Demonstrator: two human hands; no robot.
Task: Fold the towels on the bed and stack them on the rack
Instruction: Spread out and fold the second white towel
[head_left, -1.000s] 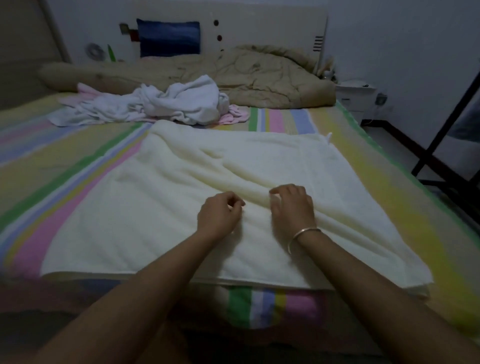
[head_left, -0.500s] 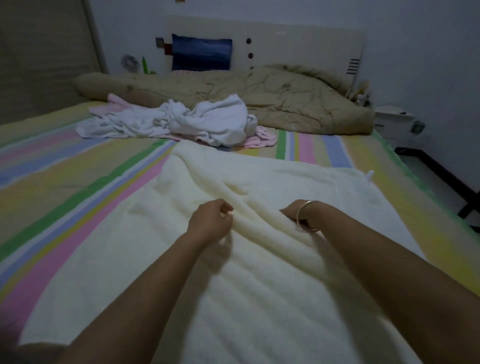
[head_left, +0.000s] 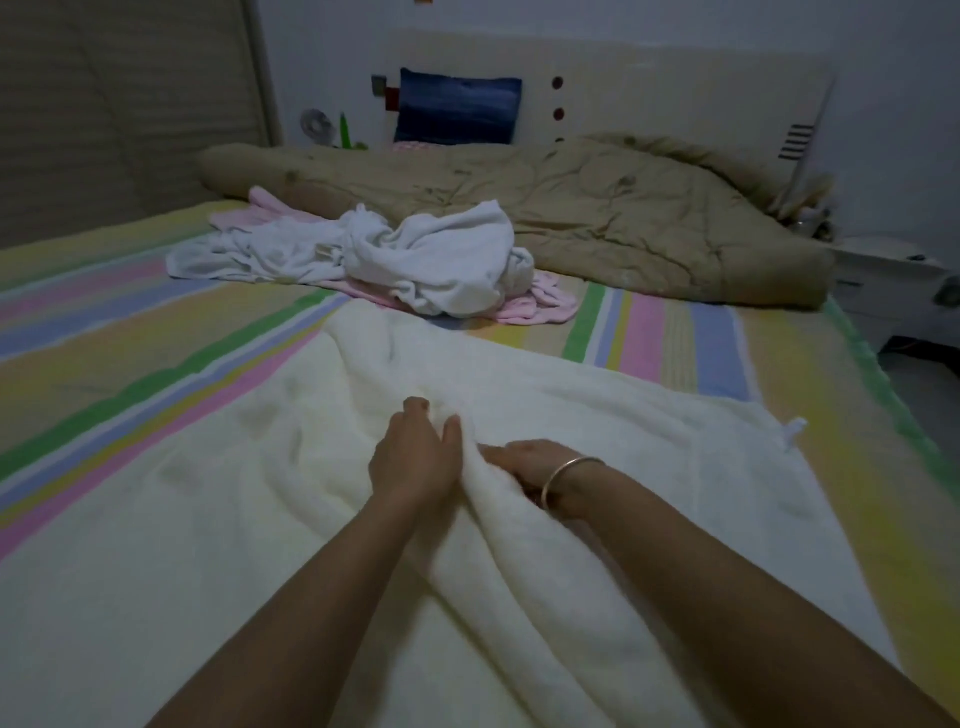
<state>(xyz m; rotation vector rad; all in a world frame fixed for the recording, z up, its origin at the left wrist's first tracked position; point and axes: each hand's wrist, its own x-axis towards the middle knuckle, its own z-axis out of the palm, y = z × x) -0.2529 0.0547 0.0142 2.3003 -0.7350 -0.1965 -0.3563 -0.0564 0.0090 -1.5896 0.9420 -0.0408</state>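
A large cream towel (head_left: 218, 519) lies spread over the striped bed (head_left: 104, 332), with a raised ridge running down its middle. My left hand (head_left: 415, 457) pinches that ridge from the left, fingers on top. On the ridge's right side, my right hand (head_left: 524, 462), a bangle on its wrist, is half buried in the fold and grips it. A crumpled white towel (head_left: 426, 260) lies farther back on a pink towel (head_left: 540, 301). The rack is out of view.
A bunched tan quilt (head_left: 597, 213) fills the head of the bed, below a blue pillow (head_left: 457, 111) against the headboard. A white nightstand (head_left: 893, 280) stands off the bed's right edge. A curtain hangs at the left.
My view has moved forward over the bed. Both hands slid farther up the cream towel and came together, gathering a taller ridge between them.
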